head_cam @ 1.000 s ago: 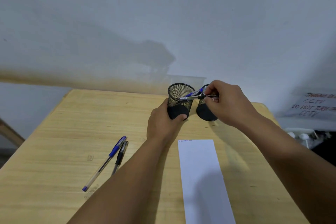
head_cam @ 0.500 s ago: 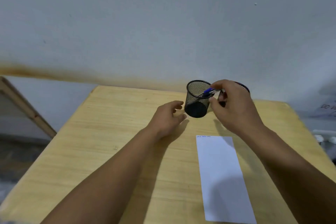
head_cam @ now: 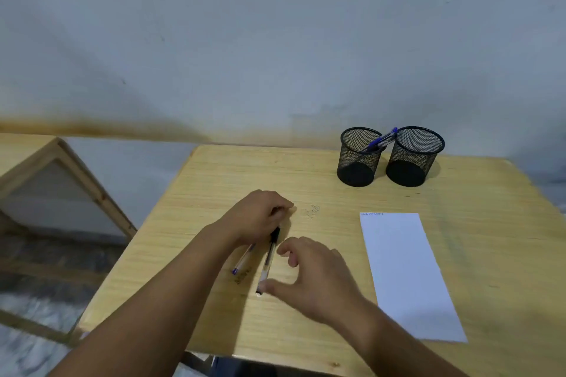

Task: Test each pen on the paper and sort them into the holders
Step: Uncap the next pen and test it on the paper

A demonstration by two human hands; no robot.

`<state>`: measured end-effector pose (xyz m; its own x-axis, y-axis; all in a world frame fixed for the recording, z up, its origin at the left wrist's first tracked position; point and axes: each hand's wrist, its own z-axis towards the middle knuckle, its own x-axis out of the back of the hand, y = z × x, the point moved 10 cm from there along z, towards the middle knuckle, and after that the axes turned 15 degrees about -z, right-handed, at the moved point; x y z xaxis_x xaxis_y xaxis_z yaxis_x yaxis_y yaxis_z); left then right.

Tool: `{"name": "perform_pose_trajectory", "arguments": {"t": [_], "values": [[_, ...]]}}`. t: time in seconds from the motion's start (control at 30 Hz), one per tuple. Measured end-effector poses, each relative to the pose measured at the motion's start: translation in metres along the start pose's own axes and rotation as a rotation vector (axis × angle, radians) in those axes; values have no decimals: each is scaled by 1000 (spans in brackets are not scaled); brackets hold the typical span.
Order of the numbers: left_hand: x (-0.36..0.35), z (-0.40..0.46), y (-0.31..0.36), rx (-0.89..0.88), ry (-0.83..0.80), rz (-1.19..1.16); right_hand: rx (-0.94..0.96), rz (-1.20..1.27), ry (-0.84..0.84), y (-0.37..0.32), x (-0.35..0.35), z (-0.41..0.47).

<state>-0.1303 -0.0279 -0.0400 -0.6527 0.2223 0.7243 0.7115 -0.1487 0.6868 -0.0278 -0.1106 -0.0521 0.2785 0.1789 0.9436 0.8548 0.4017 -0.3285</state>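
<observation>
Two black mesh holders stand at the table's far right; the left holder [head_cam: 359, 159] has blue pens [head_cam: 379, 142] leaning over its rim, and the right holder [head_cam: 414, 158] shows nothing inside. A white paper strip [head_cam: 404, 272] lies in front of them. A black pen [head_cam: 269, 257] and a blue pen [head_cam: 243, 261] lie side by side at the near left. My left hand [head_cam: 260, 217] is curled over their upper ends, fingers closed at the black pen's cap. My right hand [head_cam: 315, 278] hovers beside the black pen, fingers apart, thumb at its lower tip.
The wooden table [head_cam: 306, 174] has pen scribbles [head_cam: 312, 211] near my left hand. Its left edge drops to the floor, where a wooden frame [head_cam: 82, 180] leans against the wall. The wall runs right behind the holders.
Both hands have left the holders and come to the two pens at the near left. The pen my right hand held now leans in the left holder. The view swung left.
</observation>
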Motion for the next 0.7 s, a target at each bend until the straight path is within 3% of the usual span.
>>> {"name": "perform_pose_trajectory", "arguments": {"t": [0.13,0.37,0.7], "values": [[-4,-8,2,-55,-29,107,39,-104,23,-19,-7,-4],[2,-21,19,-146,31,176,-19,6,25,-9,2,-18],[20,-25,58,-218,265,66,-257,177,181,87,51,-53]]}}
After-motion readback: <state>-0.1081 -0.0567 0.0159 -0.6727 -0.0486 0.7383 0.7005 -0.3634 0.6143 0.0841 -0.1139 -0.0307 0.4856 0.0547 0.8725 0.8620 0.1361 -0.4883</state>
